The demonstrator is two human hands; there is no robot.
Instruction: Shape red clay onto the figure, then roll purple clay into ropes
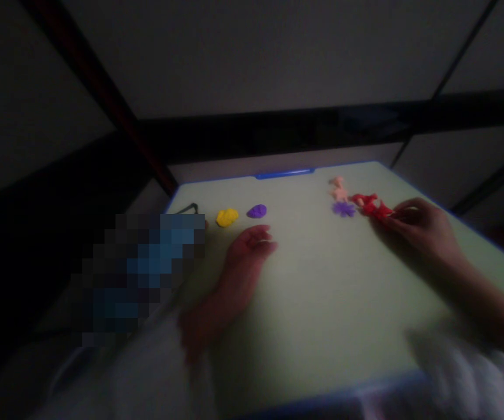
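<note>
My right hand [418, 224] rests on a pale green board [322, 291], its fingertips pinched on a red clay figure [372, 206] at the far right. Beside that figure lie a purple flower-shaped clay piece [343, 209] and a pink clay shape [338, 188]. My left hand [249, 245] lies on the board near its left side, fingers curled loosely, holding nothing. Just beyond it sit a yellow clay lump [227, 217] and a purple clay lump [256, 210].
The board has a blue rim [284, 173] and lies on my lap over white cloth [147, 373]. A small black loop [187, 207] sits at the board's far left corner. A dark rail [322, 131] crosses behind; the room is dim.
</note>
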